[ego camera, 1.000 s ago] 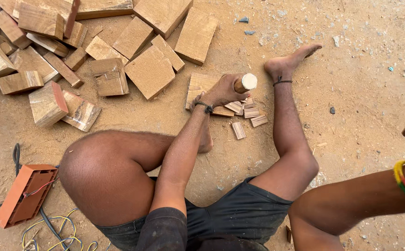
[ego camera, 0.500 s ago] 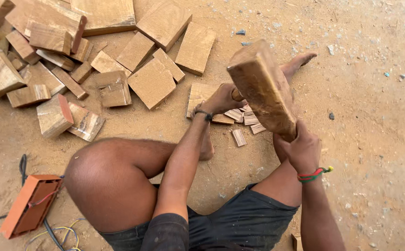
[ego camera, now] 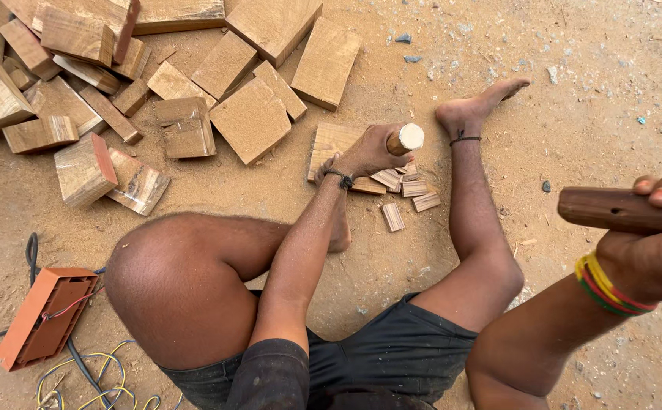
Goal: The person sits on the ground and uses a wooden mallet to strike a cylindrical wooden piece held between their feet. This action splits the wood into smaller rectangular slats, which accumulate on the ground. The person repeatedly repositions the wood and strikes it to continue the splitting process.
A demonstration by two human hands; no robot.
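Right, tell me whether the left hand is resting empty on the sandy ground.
No, the left hand is closed around a pale round wooden handle held over the small cut wood pieces.

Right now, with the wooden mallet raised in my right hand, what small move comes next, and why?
Probably bring the dark wooden mallet in the right hand down onto the pale round wooden handle end, since the left hand holds that tool upright on the flat wooden block.

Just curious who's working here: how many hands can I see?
2. The left hand grips a round handle by the board; the right hand holds a dark bar at the right edge. No others show.
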